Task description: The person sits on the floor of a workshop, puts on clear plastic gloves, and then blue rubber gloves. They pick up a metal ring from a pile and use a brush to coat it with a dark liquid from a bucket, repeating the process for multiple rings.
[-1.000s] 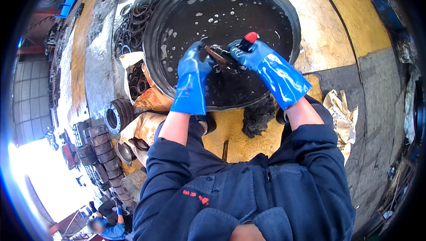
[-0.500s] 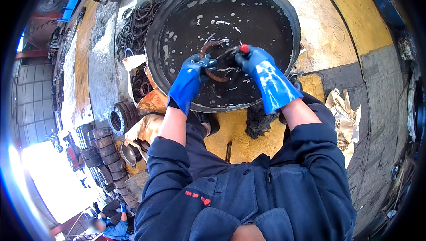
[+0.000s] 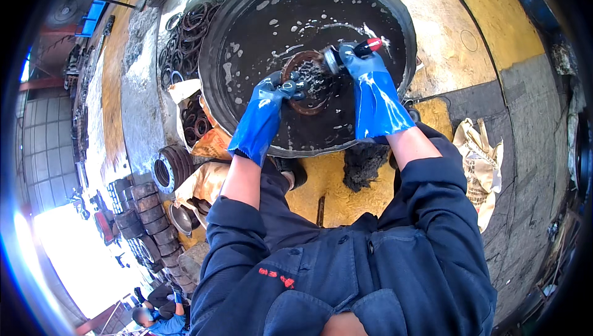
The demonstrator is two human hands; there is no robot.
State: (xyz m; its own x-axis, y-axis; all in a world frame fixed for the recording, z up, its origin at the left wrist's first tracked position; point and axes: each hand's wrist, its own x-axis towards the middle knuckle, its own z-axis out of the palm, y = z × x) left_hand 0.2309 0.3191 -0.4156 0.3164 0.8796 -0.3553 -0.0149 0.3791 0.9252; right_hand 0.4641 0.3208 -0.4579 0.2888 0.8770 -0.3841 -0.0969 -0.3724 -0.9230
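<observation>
My left hand, in a long blue rubber glove, is closed round the left side of a brown metal ring. The ring sits over a wide black tub of dark liquid, its lower part at the surface. In the same kind of glove, my right hand grips a brush by its black, red-tipped handle. The brush's metal collar points left, and its bristles are at the ring's upper right edge. Splashes and ripples show inside the ring, and foam patches float around it.
Many dark rings lie heaped left of the tub. A torn sack and stacked rings stand nearer. On the right lies a crumpled sack; a dark rag is below the tub. Another person sits at the lower left.
My right hand has turned, so the brush handle now points to the right and its head meets the ring. The liquid inside the ring is more stirred. My left hand keeps its hold.
</observation>
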